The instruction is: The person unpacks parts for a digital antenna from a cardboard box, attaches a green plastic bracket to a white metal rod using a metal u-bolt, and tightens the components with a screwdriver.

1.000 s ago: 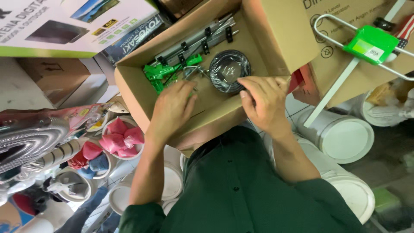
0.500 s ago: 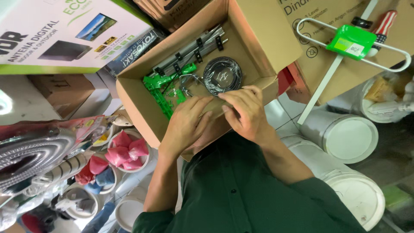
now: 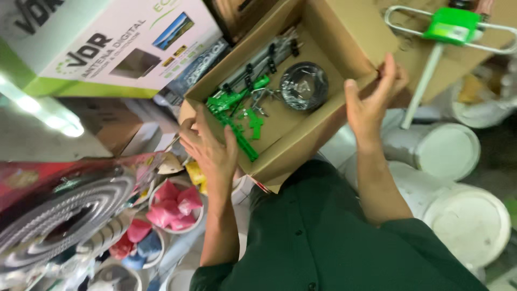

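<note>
While the open cardboard box (image 3: 301, 134) sits mid-frame, its long axis running lower left to upper right, the left hand (image 3: 212, 148) clamps its fingers over the lower-left rim and the right hand (image 3: 371, 99), fingers spread, presses the right-hand wall.

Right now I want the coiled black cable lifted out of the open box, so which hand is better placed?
Probably the right hand: it rests on the cardboard box wall nearest the black cable coil. The left hand grips the far corner, beside the green plastic parts.
</note>
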